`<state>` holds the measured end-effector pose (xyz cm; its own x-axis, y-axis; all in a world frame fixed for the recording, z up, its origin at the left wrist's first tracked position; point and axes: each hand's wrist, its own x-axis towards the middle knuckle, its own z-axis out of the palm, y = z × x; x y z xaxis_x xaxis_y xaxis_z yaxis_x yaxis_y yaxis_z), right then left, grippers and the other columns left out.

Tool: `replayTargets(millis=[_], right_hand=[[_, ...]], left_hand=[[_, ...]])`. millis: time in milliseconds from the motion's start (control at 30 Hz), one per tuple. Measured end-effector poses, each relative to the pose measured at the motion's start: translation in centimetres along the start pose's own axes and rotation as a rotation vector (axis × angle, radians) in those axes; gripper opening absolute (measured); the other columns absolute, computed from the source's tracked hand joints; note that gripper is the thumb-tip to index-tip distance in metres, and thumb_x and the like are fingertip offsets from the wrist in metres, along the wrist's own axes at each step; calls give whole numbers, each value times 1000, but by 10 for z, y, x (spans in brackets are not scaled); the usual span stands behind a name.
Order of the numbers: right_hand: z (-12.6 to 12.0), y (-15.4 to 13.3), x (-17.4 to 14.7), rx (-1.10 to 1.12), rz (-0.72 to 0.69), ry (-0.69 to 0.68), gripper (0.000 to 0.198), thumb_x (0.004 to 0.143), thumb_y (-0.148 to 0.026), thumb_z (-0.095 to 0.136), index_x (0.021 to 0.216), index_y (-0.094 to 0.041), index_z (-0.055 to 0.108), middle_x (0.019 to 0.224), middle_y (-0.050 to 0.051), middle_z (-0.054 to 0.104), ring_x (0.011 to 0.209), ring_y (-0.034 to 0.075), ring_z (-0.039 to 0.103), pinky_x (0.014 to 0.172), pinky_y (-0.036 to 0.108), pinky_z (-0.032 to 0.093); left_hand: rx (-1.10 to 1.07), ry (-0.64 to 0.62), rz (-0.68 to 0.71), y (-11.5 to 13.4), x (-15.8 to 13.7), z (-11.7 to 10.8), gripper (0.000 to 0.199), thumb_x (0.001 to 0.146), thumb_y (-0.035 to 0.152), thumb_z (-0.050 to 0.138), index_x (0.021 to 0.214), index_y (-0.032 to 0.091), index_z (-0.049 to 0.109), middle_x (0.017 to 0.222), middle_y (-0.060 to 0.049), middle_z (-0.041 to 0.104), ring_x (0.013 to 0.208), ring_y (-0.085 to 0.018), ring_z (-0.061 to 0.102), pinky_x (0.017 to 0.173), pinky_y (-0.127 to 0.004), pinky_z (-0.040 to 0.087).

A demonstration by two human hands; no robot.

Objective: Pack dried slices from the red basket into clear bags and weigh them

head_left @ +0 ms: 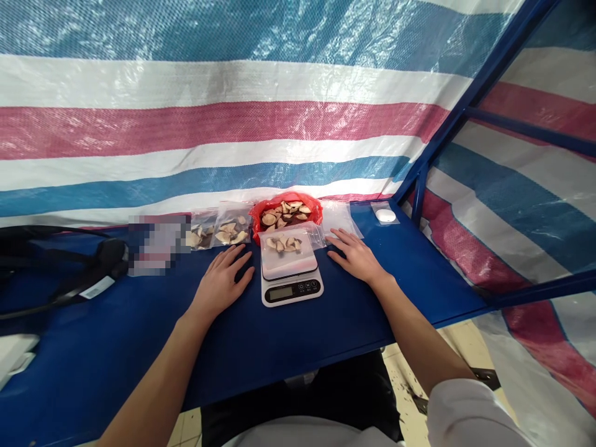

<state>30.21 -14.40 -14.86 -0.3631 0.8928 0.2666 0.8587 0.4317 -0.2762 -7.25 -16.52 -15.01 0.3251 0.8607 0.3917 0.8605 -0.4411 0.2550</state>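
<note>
A white digital kitchen scale (291,269) sits on the blue table between my hands. On its platform lies a clear plastic bag (305,239) with several dried slices (284,244), which look like mushroom. My left hand (226,276) rests on the table left of the scale, fingers spread, holding nothing. To the right of the scale, my right hand (354,253) lies open, its fingertips close to an empty-looking clear bag (339,217). Behind the scale, a red plastic bag (318,212) holds many more slices. The scale's display is too small to read.
Two clear bags with slices, one nearer (231,231) and one farther left (201,236), lie left of the red bag. A small white case (385,215) is at the back right. Black straps and cable (109,259) occupy the left. Striped sheeting (223,130) hangs behind the table.
</note>
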Motion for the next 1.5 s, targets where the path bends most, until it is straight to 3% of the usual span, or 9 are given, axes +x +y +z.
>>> replayTargets(millis=[200, 400, 700, 1000, 1133, 1233, 1500], right_hand=[[-9, -12, 10, 481, 129, 193, 41, 98, -47, 57, 130, -27, 72, 136, 5, 71, 126, 29, 67, 110, 44, 54], [-4, -24, 37, 1078, 319, 231, 55, 71, -53, 85, 113, -18, 78, 114, 8, 80, 111, 29, 74, 107, 46, 56], [0, -31, 50, 1338, 443, 124, 52, 56, -46, 94, 97, -17, 79, 98, 6, 79, 91, 23, 75, 76, 35, 65], [-8, -31, 46, 1359, 393, 42, 42, 55, -40, 94, 90, -20, 81, 91, 3, 79, 82, 19, 73, 68, 30, 62], [-21, -33, 57, 1243, 247, 47, 34, 60, -40, 91, 86, -19, 81, 102, 6, 79, 86, 21, 73, 66, 29, 60], [-35, -37, 68, 1146, 92, 54, 31, 67, -38, 87, 91, -20, 82, 105, 6, 80, 93, 23, 74, 77, 32, 61], [-60, -48, 97, 985, -182, 14, 28, 79, -37, 80, 103, -21, 81, 109, 6, 80, 102, 23, 75, 89, 34, 59]], left_hand=[[-138, 140, 44, 19, 18, -17, 39, 101, 45, 50, 128, 24, 70, 138, -10, 67, 129, -29, 62, 114, -47, 49], [-292, 93, 100, 33, 47, -16, 43, 102, 47, 50, 132, 23, 67, 142, -12, 63, 134, -29, 59, 117, -49, 45], [-373, -13, 128, 37, 61, -9, 48, 102, 51, 48, 130, 19, 69, 142, -14, 65, 134, -29, 59, 118, -49, 44], [-400, 45, 122, 37, 56, -6, 44, 100, 49, 52, 127, 19, 72, 136, -14, 68, 125, -28, 65, 114, -45, 48], [-422, 50, 92, 42, 61, -11, 45, 99, 49, 54, 127, 19, 72, 131, -13, 71, 121, -29, 67, 109, -44, 50], [-458, 47, 48, 47, 72, -15, 46, 97, 52, 55, 123, 19, 74, 127, -13, 73, 119, -31, 68, 106, -43, 52], [-774, -100, -178, 62, 117, -23, 48, 86, 62, 66, 113, 25, 80, 119, -7, 78, 112, -31, 70, 100, -37, 53]])
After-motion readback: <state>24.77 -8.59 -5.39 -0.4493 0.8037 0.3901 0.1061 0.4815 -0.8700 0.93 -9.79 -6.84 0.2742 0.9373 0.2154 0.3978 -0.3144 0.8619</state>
